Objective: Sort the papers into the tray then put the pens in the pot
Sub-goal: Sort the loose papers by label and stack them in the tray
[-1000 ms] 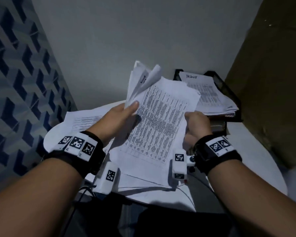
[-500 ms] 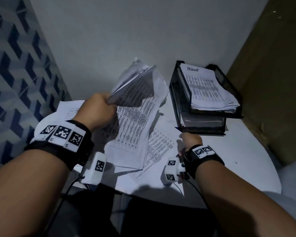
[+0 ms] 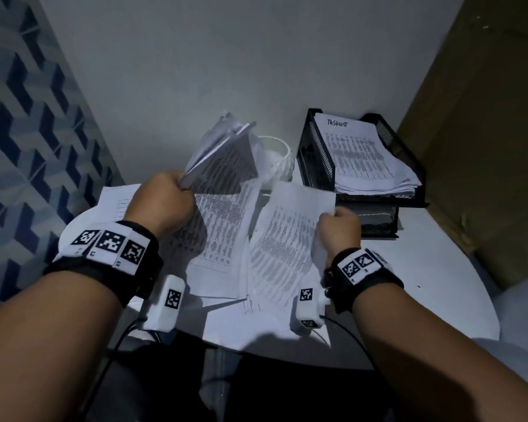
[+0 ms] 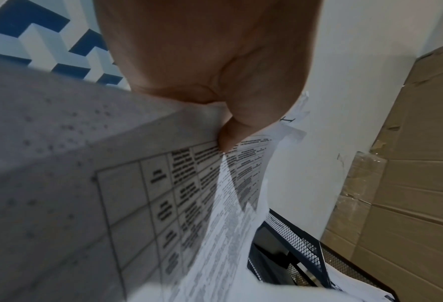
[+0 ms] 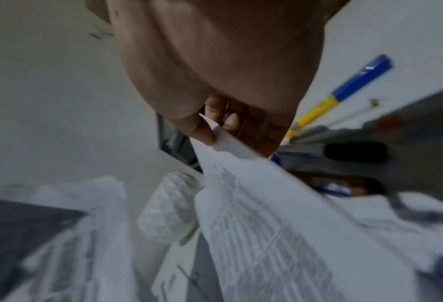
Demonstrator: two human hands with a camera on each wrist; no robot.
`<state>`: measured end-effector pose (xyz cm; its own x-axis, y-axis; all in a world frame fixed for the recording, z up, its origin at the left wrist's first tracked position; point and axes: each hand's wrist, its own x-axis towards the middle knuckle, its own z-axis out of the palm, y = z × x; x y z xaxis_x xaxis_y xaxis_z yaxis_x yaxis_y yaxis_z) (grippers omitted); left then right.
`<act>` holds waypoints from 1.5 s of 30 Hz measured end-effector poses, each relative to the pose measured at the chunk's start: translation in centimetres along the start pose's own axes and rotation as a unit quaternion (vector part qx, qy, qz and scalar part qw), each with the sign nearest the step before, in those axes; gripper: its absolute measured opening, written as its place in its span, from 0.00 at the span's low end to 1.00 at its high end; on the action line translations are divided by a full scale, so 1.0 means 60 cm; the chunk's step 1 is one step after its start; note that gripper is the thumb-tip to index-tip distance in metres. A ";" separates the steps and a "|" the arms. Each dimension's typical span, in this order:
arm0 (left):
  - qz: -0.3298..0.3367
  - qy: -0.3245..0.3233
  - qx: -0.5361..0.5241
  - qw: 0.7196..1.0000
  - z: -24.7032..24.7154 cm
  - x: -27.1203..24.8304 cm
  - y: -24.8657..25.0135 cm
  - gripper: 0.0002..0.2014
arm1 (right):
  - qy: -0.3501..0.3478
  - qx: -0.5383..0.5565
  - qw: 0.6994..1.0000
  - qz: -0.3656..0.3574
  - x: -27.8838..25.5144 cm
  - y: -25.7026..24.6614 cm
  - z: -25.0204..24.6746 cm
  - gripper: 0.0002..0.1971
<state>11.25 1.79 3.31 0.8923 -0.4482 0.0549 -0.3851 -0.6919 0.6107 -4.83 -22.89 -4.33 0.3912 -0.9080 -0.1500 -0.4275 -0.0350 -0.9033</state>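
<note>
Holding printed papers in both hands over the round white table (image 3: 439, 284).

My left hand (image 3: 165, 202) is gripping a fanned bundle of white printed sheets (image 3: 226, 166), fingers curled tight round its edge and lifting it clear of the table, while my right hand (image 3: 339, 226) is pinching the corner of a single white printed sheet (image 3: 287, 236) between thumb and fingers, its lower part trailing down to the loose printed pages (image 3: 256, 318) lying on the table below. The black mesh two-tier tray (image 3: 317, 156) is standing just beyond my right hand, with a stack of printed papers (image 3: 366, 159) in its top tier. The white faceted pot (image 3: 282, 161) is sitting between the bundle and the tray. A blue-and-yellow pen (image 5: 344, 92) is showing beyond my right fingers, blurred.
</note>
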 end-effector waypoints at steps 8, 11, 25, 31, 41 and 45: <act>-0.016 0.015 0.015 1.000 0.000 0.001 -0.002 0.07 | 0.012 0.100 0.986 -0.134 -0.036 -0.124 -0.084 0.05; 0.000 0.023 0.016 1.000 0.002 -0.004 0.004 0.07 | 0.023 0.132 0.982 -0.131 -0.040 -0.146 -0.116 0.12; -0.010 -0.089 -0.370 0.925 0.008 -0.044 0.059 0.11 | -0.020 0.303 0.953 0.019 -0.043 -0.133 -0.127 0.13; -0.018 -0.110 -0.360 0.926 0.023 -0.055 0.074 0.28 | -0.043 0.276 0.960 0.008 -0.062 -0.126 -0.076 0.10; 0.038 -0.012 -0.262 0.964 0.018 -0.044 0.069 0.12 | 0.047 0.182 0.954 -0.235 -0.094 -0.149 -0.044 0.06; 0.014 -0.042 -0.308 0.950 0.021 -0.043 0.062 0.11 | 0.033 0.203 0.948 -0.244 -0.110 -0.132 -0.037 0.10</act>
<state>7.21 -0.31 4.44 0.8513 -0.5237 0.0303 -0.1744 -0.2282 0.9579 -5.84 -17.58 4.72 0.4036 -0.8498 0.3390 0.1456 -0.3061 -0.9408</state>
